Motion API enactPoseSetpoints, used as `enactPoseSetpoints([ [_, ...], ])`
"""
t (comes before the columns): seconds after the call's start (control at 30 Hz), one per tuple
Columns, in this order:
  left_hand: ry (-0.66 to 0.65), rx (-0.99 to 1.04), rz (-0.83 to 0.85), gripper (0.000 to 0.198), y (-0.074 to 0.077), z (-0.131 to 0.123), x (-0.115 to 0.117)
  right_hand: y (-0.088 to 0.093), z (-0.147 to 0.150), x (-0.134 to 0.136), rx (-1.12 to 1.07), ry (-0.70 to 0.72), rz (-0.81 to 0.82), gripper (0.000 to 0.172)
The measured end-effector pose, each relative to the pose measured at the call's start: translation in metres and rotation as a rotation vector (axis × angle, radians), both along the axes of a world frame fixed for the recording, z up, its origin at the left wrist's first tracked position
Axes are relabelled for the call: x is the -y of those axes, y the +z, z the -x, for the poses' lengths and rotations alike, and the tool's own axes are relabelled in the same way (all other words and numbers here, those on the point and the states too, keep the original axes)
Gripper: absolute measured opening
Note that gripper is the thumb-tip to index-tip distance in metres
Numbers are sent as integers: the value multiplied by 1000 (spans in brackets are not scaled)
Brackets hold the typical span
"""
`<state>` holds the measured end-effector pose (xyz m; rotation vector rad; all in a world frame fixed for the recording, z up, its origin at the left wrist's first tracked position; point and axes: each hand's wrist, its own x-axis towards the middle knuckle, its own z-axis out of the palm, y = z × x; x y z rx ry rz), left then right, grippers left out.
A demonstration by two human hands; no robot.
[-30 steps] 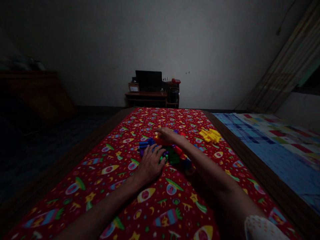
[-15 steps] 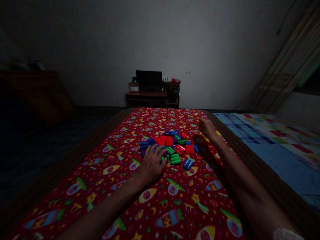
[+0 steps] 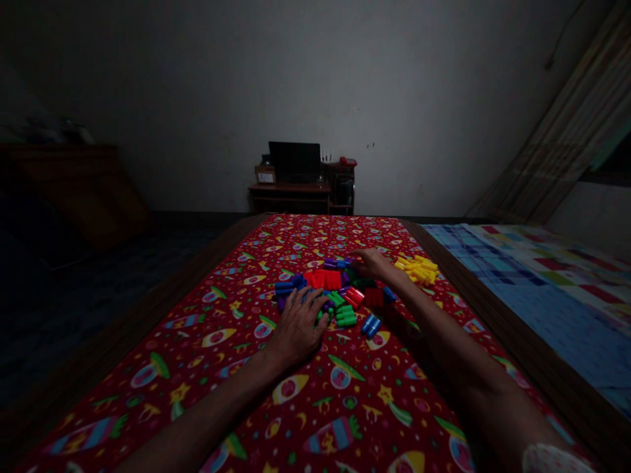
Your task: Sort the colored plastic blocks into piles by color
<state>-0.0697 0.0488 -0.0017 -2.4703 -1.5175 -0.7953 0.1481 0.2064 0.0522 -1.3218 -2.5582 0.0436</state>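
Observation:
A mixed heap of plastic building blocks, ridged like joined tubes, lies on the red patterned cloth (image 3: 315,394). My left hand (image 3: 302,322) rests flat over its near left side, fingers spread, touching blue and purple pieces. Over the far right side of the heap reaches my right hand (image 3: 372,263), fingers apart and angled down beside purple-blue blocks (image 3: 337,263); its fingertips are partly hidden. Red blocks (image 3: 325,279) sit mid-heap, with a green block (image 3: 346,316) nearer me. One blue block (image 3: 371,326) lies at the front. Yellow blocks (image 3: 418,270) form a separate pile right of my right hand.
Beyond the cloth-covered surface, a low desk (image 3: 290,188) with a dark monitor (image 3: 294,161) stands against the wall. To the right is a bed-like surface with a blue checked cover (image 3: 493,282). A wooden cabinet (image 3: 73,190) stands at left. The room is dim.
My right hand has moved left from the yellow pile to the far side of the mixed heap, uncovering the yellow blocks. My left hand has stayed in place.

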Motion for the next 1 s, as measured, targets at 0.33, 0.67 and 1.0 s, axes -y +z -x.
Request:
enactPoseSetpoints([
  [0.33,-1,31,14,33,4,-3,2,-11,17,-20,-121,-177,51,30],
  [0.67,4,9,33,34,3,-2,1,-17,28,-23,39,58,112,30],
  [1.0,3,228,71,41,-1,4,-7,-15,44,17,-817,180,322,33],
])
